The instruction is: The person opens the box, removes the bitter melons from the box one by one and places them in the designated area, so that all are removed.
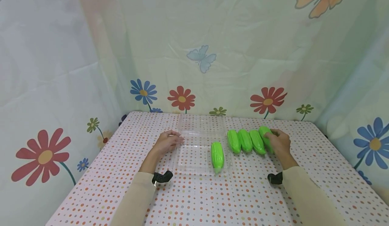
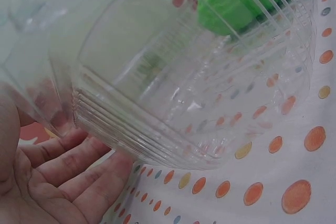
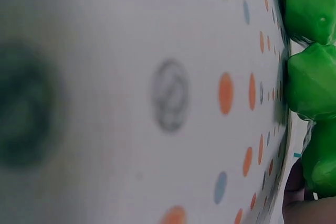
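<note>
A clear plastic clamshell box (image 1: pixel 194 157) lies with its lid (image 1: pixel 200 123) folded back behind it. Inside the box, toward the right, rests one bright green, ribbed, cucumber-like piece (image 1: pixel 217 155). My left hand (image 1: pixel 166 141) is at the box's left side; in the left wrist view its fingers (image 2: pixel 79 174) lie along the outside, and part of the hand shows through the plastic at the rim. Right of the box stands a row of several more green cucumber-like pieces (image 1: pixel 245 141). My right hand (image 1: pixel 279 141) grips the rightmost cucumber-like piece (image 1: pixel 265 131), partly covering it.
A dotted cloth (image 1: pixel 194 199) covers the table. Fabric walls with printed flowers and butterflies (image 1: pixel 202 58) close in the back and both sides. A black wrist camera (image 1: pixel 162 177) sits at the left wrist and another (image 1: pixel 275 178) at the right.
</note>
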Tool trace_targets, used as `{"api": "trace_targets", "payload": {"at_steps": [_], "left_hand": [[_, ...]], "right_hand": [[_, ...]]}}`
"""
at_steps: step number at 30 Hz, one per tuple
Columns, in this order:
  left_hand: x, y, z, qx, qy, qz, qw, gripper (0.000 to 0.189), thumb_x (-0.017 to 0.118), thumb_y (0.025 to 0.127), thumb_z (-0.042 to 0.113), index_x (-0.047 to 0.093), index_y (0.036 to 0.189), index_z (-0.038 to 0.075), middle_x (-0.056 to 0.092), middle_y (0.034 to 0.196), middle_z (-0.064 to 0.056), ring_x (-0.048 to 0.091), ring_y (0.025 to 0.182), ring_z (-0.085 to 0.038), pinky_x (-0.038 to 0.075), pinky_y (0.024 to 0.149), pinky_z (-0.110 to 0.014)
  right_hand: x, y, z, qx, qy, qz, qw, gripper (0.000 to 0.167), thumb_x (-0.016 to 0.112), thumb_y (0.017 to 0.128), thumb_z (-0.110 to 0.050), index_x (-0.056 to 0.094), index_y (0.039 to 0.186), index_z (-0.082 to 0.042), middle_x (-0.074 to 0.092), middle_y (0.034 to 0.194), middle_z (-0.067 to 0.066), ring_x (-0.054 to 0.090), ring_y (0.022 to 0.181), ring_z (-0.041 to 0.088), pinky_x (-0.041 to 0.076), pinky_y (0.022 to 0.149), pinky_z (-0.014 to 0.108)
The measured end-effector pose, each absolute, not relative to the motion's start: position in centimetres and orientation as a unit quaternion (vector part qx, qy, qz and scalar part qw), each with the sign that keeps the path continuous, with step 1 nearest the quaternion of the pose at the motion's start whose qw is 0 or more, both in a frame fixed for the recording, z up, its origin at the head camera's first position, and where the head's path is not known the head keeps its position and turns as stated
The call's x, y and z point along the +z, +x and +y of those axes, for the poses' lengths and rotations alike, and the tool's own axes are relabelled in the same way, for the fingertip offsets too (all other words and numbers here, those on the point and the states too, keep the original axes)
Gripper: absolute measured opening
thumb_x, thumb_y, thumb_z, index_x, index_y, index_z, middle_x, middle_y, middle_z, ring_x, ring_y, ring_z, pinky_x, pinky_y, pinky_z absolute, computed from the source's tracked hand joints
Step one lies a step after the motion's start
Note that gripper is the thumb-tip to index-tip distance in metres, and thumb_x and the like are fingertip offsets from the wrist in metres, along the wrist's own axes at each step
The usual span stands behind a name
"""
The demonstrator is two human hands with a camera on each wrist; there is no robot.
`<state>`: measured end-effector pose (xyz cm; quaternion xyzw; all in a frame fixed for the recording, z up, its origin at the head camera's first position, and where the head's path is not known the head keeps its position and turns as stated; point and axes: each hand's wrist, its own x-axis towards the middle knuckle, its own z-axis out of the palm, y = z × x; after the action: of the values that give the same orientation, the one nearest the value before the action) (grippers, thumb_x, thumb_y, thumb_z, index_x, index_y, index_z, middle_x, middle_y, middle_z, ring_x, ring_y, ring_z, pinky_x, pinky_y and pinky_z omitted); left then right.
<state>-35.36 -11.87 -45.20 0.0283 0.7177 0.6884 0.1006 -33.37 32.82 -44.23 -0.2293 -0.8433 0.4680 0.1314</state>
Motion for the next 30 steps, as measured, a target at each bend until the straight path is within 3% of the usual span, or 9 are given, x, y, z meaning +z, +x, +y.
{"api": "trace_targets", "payload": {"at_steps": [10, 20, 30], "left_hand": [[-45.24, -35.43, -11.92, 0.692, 0.019, 0.714, 0.105, 0.032, 0.065, 0.097, 0.012, 0.059, 0.125, -0.002, 0.071, 0.122, -0.017, 0.071, 0.109, -0.024, 0.056, 0.082, -0.028], [-45.28, -35.59, -11.92, 0.690, 0.026, 0.715, 0.107, 0.035, 0.064, 0.098, 0.012, 0.057, 0.129, -0.004, 0.069, 0.125, -0.018, 0.070, 0.113, -0.026, 0.056, 0.083, -0.027], [-45.31, -35.65, -11.94, 0.689, 0.032, 0.716, 0.108, 0.038, 0.063, 0.098, 0.012, 0.055, 0.131, -0.006, 0.067, 0.128, -0.022, 0.067, 0.118, -0.031, 0.056, 0.091, -0.033]], "right_hand": [[-44.26, -33.19, 33.02, 0.461, -0.235, -0.848, 0.116, 0.064, 0.057, 0.097, -0.033, 0.044, 0.149, 0.002, 0.046, 0.147, 0.030, 0.048, 0.129, 0.043, 0.043, 0.098, 0.053], [-44.26, -33.00, 33.13, 0.445, -0.244, -0.855, 0.103, 0.069, 0.055, 0.099, -0.042, 0.045, 0.146, 0.007, 0.045, 0.147, 0.031, 0.045, 0.133, 0.047, 0.040, 0.105, 0.057], [-44.28, -33.12, 33.23, 0.424, -0.250, -0.865, 0.096, 0.073, 0.052, 0.099, -0.050, 0.049, 0.142, 0.009, 0.051, 0.141, 0.032, 0.051, 0.125, 0.045, 0.044, 0.100, 0.056]]}}
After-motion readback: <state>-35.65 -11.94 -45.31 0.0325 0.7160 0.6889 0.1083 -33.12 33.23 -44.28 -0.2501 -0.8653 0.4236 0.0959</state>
